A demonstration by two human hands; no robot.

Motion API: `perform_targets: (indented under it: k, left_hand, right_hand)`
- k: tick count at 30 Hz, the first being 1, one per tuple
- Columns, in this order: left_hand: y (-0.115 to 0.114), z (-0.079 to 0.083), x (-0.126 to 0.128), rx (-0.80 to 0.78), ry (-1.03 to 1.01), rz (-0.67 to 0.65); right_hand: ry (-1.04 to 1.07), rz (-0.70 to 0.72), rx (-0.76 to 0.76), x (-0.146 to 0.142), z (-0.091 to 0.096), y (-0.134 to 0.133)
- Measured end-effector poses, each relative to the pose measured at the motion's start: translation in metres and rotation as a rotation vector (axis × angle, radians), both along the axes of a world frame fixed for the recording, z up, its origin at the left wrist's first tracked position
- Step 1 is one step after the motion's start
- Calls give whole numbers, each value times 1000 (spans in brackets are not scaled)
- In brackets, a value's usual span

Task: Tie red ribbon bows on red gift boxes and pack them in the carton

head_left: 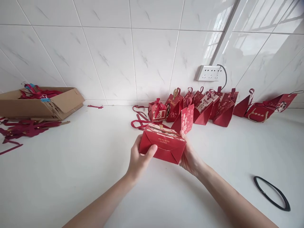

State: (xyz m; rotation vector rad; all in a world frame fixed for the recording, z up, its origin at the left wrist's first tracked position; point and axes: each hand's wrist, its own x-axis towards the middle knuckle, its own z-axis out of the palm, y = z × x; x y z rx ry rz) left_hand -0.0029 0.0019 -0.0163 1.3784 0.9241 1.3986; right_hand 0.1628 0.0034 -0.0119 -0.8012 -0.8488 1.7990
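Both my hands hold a red paper gift box (pixel 163 144) above the white counter, its folded bottom with small gold print turned toward me. My left hand (pixel 140 160) grips its left end with the thumb pressed on the bottom flap. My right hand (pixel 190 156) clasps the right end, fingers mostly hidden behind the box. Just beyond it stand several finished red gift bags (pixel 201 106) with ribbon handles, and a small red box with a bow (pixel 157 110).
A cardboard box (pixel 40 103) with red ribbons stands at the far left, with red paper scraps (pixel 21 129) in front of it. A black loop (pixel 272 192) lies at the right. A white power strip (pixel 209 72) hangs on the tiled wall.
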Motion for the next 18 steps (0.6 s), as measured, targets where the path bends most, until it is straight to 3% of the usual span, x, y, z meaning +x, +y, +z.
perform_targets:
  k: [7, 10, 13, 16, 18]
  left_hand:
    - [4, -7, -3, 10, -55, -50]
    - [11, -13, -4, -5, -186, -182]
    - [14, -15, -1, -287, -260, -286]
    - [10, -12, 6, -549, -312, -324]
    - [7, -9, 11, -498, -286, -300]
  right_hand:
    - [-134, -69, 48, 8, -1, 3]
    - [-323, -275, 267, 9, 4, 0]
    - [-395, -424, 528, 8, 8, -7]
    - [-337, -322, 631, 6, 9, -14]
    - [-280, -182, 647, 5, 9, -18]
